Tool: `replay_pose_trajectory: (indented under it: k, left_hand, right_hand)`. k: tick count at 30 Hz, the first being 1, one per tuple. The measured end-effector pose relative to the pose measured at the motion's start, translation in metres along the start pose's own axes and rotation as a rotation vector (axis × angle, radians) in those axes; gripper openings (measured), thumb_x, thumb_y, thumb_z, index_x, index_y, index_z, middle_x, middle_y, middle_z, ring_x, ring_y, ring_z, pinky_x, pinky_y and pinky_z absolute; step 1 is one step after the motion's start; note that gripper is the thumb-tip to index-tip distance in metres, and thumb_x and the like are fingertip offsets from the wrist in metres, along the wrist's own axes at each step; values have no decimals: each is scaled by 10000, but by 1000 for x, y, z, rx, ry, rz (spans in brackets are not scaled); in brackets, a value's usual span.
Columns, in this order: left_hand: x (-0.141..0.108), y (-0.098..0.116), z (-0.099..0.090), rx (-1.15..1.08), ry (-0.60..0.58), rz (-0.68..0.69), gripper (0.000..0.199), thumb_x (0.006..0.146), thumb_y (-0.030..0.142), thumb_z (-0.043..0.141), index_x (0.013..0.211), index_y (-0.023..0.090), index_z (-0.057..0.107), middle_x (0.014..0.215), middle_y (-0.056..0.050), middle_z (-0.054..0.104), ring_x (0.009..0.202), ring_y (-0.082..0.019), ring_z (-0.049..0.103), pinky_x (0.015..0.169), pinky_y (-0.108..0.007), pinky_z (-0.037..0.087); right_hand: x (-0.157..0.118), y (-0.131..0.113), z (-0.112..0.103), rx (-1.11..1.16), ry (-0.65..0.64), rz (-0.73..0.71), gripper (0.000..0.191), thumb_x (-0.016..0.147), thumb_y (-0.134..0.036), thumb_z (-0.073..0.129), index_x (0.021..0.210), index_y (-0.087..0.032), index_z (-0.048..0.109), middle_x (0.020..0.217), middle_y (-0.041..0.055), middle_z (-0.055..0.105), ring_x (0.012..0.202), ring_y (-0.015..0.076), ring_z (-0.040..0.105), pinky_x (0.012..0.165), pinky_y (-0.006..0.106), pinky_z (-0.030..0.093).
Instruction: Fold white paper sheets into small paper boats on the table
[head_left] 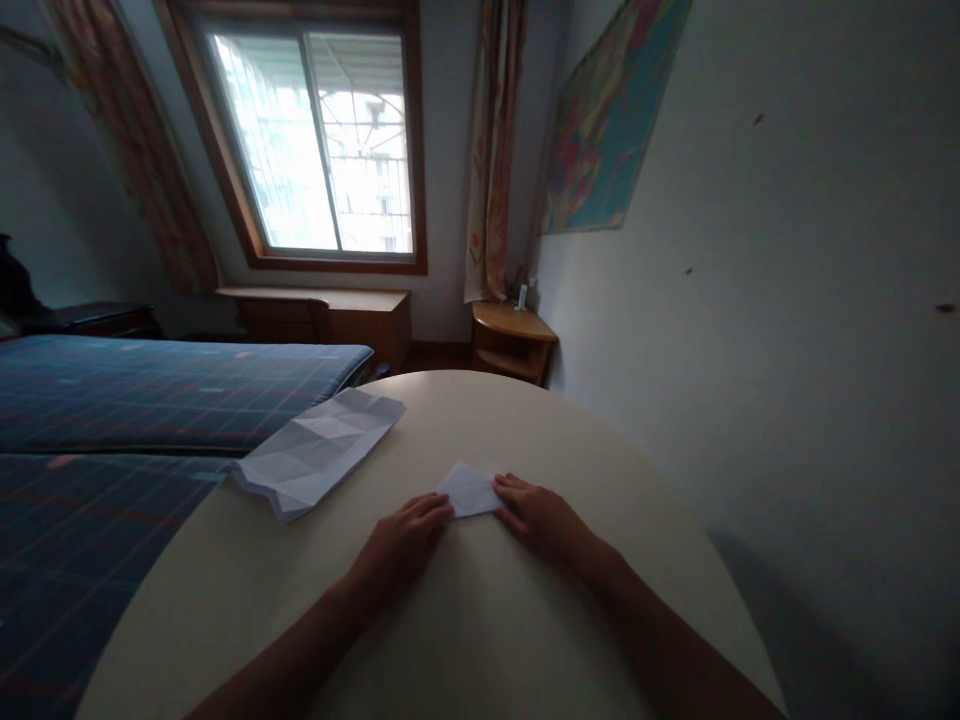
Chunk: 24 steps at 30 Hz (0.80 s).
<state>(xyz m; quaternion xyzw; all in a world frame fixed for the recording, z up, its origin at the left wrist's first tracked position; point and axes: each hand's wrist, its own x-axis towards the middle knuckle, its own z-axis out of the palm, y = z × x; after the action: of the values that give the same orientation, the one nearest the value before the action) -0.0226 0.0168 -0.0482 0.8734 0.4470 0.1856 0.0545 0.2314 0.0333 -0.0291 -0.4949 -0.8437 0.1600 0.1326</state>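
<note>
A small folded piece of white paper lies on the round cream-coloured table, its pointed top facing away from me. My left hand has its fingers closed at the paper's left corner. On the other side, my right hand grips the right corner, with the thumb near the lower edge and the fingers above. Both hands rest low on the tabletop. Farther left lies a larger creased sheet of white paper, partly unfolded, its left end at the table's edge.
A bed with a blue plaid mattress adjoins the table on the left. The white wall runs close along the right. Beyond the table stand a small wooden corner cabinet and a low desk under the window.
</note>
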Motion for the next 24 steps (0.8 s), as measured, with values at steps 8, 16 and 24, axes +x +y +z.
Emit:
replay_pose_trajectory:
  k: [8, 16, 24]
  left_hand:
    - [0, 0, -5, 18, 6, 1, 304, 953, 157, 458, 1175, 240, 649, 1265, -55, 651, 1150, -195, 617, 933, -347, 546]
    - [1, -3, -5, 23, -11, -22, 300, 955, 135, 444, 1157, 226, 646, 1237, -68, 664, 1135, -202, 625, 930, -362, 544]
    - [0, -5, -4, 1, 31, -15, 288, 954, 124, 449, 1161, 205, 631, 1214, -77, 676, 1110, -202, 640, 930, -351, 540]
  right_hand:
    - [1, 1, -1, 28, 79, -77, 422, 918, -254, 524, 1324, -160, 591, 1381, 117, 560, 1238, 230, 562, 1066, 344, 422]
    - [6, 5, 3, 63, 121, -85, 331, 964, -267, 467, 1202, -162, 672, 1253, 113, 654, 1139, 220, 615, 1003, 350, 467]
    - [7, 8, 6, 52, 146, -81, 364, 899, -227, 537, 1244, -159, 632, 1256, 112, 645, 1148, 221, 595, 1013, 346, 449]
